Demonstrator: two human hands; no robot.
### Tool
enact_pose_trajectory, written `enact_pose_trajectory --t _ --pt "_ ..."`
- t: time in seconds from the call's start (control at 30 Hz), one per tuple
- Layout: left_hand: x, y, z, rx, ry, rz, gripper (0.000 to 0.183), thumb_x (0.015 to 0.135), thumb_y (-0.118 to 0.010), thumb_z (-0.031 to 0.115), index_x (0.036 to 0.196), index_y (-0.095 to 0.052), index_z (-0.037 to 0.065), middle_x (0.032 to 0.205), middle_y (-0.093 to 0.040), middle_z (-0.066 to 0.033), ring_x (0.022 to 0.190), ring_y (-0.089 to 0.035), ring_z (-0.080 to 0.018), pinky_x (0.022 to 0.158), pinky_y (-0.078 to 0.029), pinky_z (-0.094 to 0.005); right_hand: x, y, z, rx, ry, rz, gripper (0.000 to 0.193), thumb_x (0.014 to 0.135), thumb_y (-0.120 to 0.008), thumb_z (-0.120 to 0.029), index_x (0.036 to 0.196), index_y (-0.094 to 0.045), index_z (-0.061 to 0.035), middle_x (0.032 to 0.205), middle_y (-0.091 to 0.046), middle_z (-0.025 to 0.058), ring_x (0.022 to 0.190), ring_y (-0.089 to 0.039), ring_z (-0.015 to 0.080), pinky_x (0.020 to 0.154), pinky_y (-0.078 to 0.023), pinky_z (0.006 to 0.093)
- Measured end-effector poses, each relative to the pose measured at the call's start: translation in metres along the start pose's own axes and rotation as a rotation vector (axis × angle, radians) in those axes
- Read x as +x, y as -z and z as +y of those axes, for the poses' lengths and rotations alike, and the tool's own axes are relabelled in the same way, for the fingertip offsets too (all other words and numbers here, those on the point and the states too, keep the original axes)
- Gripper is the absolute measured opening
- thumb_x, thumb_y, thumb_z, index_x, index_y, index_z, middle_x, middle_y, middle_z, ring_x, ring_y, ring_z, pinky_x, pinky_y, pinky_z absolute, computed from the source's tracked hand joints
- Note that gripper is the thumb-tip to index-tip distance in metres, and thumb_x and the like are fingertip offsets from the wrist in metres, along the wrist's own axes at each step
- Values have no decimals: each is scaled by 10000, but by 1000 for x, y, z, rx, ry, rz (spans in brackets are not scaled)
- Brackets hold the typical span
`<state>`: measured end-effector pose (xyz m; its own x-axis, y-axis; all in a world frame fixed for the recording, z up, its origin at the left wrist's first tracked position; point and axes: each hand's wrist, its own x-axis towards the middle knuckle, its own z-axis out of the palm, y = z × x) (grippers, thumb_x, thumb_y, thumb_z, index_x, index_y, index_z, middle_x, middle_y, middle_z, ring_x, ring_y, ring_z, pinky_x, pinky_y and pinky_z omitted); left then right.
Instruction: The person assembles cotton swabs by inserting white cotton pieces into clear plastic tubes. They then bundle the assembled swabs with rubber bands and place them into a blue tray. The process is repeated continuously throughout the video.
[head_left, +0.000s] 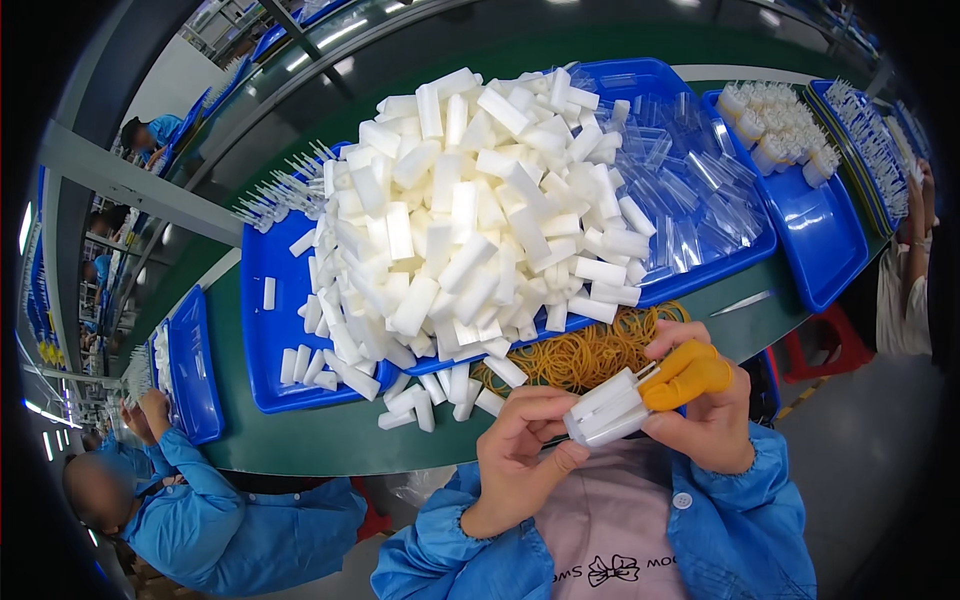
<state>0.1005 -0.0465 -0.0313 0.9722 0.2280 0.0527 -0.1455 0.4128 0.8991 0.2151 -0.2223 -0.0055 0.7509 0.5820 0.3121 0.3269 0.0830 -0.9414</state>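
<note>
In front of my chest, both hands hold a small assembly of white blocks inside a clear plastic sleeve [607, 412], tilted up to the right. My left hand [522, 450] grips its lower left end between thumb and fingers. My right hand [708, 415], with yellow covers on some fingers, closes on the upper right end, where thin prongs stick out. Just beyond the hands lies a pile of yellow rubber bands [570, 360]. A tall heap of white foam blocks [460, 215] rises behind them, and several loose blocks [435, 395] lie on the green table near my left hand.
Blue trays hold the foam blocks, clear plastic sleeves [690, 190] and, farther right, white cylindrical parts [775, 125]. White pronged parts [285, 195] stand at the far left. Tweezers [742, 302] lie on the table [300, 440]. A co-worker in blue [210, 515] sits at left; another person is at right.
</note>
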Motion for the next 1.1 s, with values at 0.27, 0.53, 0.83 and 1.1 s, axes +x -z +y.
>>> enact_pose_trajectory --t 0.27,0.53,0.83,1.1 --pt "3 0 3 10 8 38 398 796 -664 -37 1160 -502 -50 1184 -452 -138 1112 -521 -222 963 -440 -351 6 -9 2 -37 24 53 264 634 -782 -56 871 -666 -48 919 -634 44 995 -535 241 895 -398 374" --pt "0 8 2 -46 -33 93 444 759 -685 -53 1155 -484 -35 1193 -457 -126 1101 -525 -218 953 -439 -351 40 31 -13 -151 -13 40 365 690 -763 -183 1006 -653 -38 939 -637 74 913 -585 223 836 -435 317" --pt "2 7 1 -146 55 129 429 755 -679 -70 1139 -492 -32 1178 -474 -109 1089 -539 -218 933 -454 -330 86 55 54 -1219 170 151 260 733 -707 -273 907 -672 -84 721 -594 46 705 -511 241 720 -326 372" --pt "7 8 -1 -149 67 113 424 763 -678 -69 1143 -491 -32 1182 -474 -116 1102 -535 -221 946 -453 -340 65 58 42 -1070 -40 114 273 668 -766 -285 779 -617 -84 693 -561 39 724 -524 201 684 -360 351"
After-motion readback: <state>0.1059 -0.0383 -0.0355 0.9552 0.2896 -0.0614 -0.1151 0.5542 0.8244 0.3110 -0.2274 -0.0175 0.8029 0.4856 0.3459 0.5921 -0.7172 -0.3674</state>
